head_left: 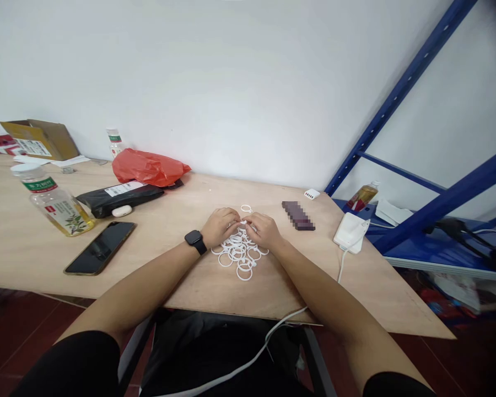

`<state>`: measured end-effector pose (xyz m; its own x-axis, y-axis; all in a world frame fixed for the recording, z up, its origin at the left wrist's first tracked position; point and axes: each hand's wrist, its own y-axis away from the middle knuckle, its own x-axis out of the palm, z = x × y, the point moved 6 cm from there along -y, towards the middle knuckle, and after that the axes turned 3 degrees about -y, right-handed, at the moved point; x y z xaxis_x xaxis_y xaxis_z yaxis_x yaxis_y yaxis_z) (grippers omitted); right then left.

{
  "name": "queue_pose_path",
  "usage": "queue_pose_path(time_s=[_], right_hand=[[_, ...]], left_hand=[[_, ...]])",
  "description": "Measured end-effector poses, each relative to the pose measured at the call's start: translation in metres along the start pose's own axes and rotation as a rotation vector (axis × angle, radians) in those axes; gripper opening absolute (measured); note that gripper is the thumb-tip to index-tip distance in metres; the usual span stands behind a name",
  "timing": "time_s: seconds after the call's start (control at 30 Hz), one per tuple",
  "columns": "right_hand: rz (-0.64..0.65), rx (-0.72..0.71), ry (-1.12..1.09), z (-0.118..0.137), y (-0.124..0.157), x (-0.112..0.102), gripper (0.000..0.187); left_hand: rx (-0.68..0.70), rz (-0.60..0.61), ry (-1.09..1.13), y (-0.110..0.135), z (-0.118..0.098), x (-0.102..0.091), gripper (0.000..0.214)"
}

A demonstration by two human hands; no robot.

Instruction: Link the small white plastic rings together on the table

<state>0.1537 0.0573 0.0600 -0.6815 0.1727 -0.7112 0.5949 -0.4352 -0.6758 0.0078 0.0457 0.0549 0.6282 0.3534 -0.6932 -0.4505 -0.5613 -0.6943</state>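
A pile of thin white plastic rings (244, 274) with small tabs lies on the wooden table in front of me. My left hand (220, 227), with a black watch on its wrist, is closed in a pinch at the top of the pile. Facing it, my right hand (265, 231) is closed too, its fingertips almost meeting the left ones. Between the fingertips is a small white part of a ring. One white ring (246, 208) shows just beyond the fingers; whether it joins the pinched part I cannot tell.
To the left are a phone (100, 248), a bottle (53, 201), a black package (124, 196), a white earbud case (122, 211), a red bag (146, 167) and a cardboard box (41, 139). A pixelated dark object (298, 215) and a white charger (350, 231) with cable lie right, near blue shelving (400, 91).
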Motion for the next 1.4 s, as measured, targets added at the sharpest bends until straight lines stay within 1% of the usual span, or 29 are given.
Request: queue_pose_path(time_s=[0.13,0.33,0.47,0.67,0.83,0.93,1.03,1.1,1.2,1.3,1.4], right_hand=[[-0.024,-0.035,-0.009,0.0,0.001,0.0,0.012],[-0.049,0.016,-0.005,-0.003,0.002,0.002,0.01],[-0.061,0.043,-0.034,-0.005,0.002,0.004,0.013],[-0.047,0.085,-0.078,-0.012,0.004,0.007,0.018],[-0.088,0.129,-0.118,-0.019,0.006,0.004,0.02],[-0.163,0.228,-0.132,-0.029,0.007,-0.002,0.023],[-0.22,0.378,-0.13,-0.045,0.01,-0.005,0.027],[-0.233,0.495,-0.138,-0.059,0.014,-0.005,0.029],[-0.236,0.641,-0.155,-0.081,0.022,0.0,0.032],[-0.194,0.723,-0.183,-0.099,0.029,0.008,0.036],[-0.121,0.778,-0.244,-0.111,0.035,0.02,0.043]], left_hand=[[0.027,-0.014,0.005,0.001,-0.001,0.0,0.017],[0.025,0.01,0.025,0.0,-0.003,0.002,0.017],[0.019,0.028,0.038,-0.001,-0.005,0.004,0.021],[0.005,0.071,0.035,-0.001,-0.007,0.007,0.023],[-0.003,0.105,0.026,-0.001,-0.007,0.007,0.023],[-0.098,0.076,-0.004,0.0,0.005,0.004,0.025],[-0.291,0.079,-0.07,0.006,0.029,0.003,0.025],[-0.43,0.138,-0.121,0.011,0.045,0.005,0.025],[-0.597,0.266,-0.185,0.02,0.064,0.01,0.025],[-0.681,0.333,-0.205,0.024,0.07,0.013,0.024],[-0.69,0.33,-0.198,0.023,0.069,0.013,0.02]])
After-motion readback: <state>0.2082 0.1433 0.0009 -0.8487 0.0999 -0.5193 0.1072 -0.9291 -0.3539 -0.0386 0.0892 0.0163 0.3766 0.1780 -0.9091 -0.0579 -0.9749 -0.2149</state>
